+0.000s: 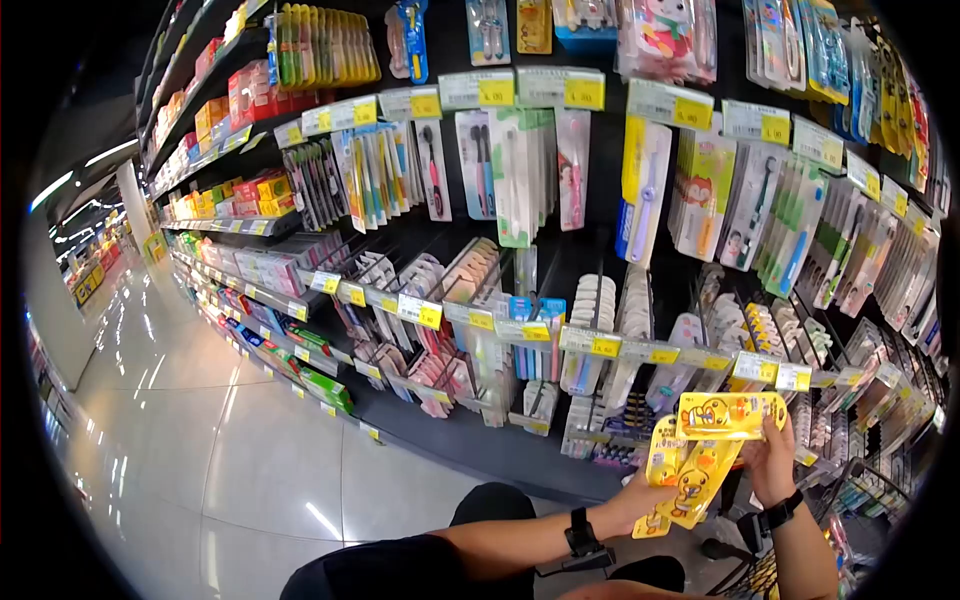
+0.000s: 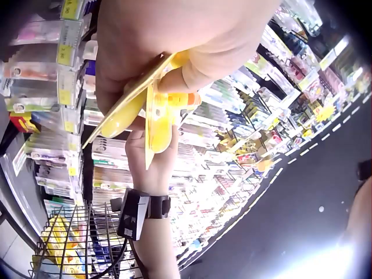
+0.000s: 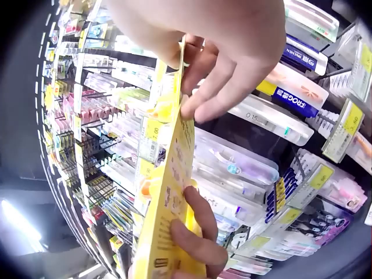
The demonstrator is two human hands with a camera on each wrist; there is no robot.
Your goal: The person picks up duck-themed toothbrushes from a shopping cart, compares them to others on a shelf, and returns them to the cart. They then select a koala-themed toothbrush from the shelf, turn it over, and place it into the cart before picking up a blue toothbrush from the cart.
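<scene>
Lettering, right wrist view: a toothbrush pack [image 3: 297, 93] is bearing "FROG" on its blue band; a neighbouring pack [image 3: 303, 56] is showing "JINCHEN" – white on blue; a clear white pack [image 3: 267, 120] is carrying "15". Prices, left wrist view: one yellow price tag [image 2: 65, 55] is reading "3.90"; the tag above [image 2: 70, 8] is ending in "8.90". Yellow duck packs [image 1: 699, 483] – head view – are displaying characters too small to read.

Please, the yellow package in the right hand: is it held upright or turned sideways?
Sideways. In the head view, the yellow package runs lengthwise almost level from the right hand, across the steeper packages in the left hand.
</scene>
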